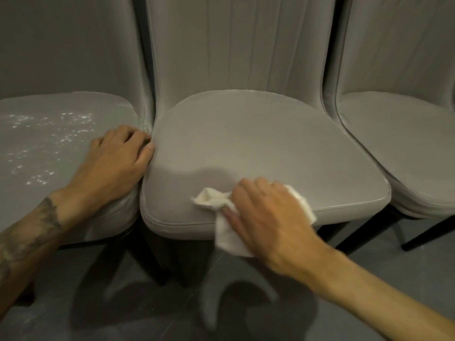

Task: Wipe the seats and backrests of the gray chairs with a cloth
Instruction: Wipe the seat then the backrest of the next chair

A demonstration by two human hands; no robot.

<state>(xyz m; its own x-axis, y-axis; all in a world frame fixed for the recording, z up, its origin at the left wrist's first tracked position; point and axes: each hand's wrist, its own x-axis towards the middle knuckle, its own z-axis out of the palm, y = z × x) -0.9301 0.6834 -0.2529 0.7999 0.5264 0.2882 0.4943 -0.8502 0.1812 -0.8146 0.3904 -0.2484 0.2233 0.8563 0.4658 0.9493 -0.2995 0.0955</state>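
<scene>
Right grip - clenched on a white cloth, pressed to the front edge of the middle seat. The cloth bunches out to the left of this grip and hangs below it over the seat's rim.

Left grip lies palm-down on the right edge of the left seat, fingers bent into the gap between the 2 seats - whether they clasp the edge cannot be told. White specks dot the left seat, left of that grip.

The middle backrest stands beyond both grips. A 3rd gray chair sits right of the right grip. Dark floor lies below.
</scene>
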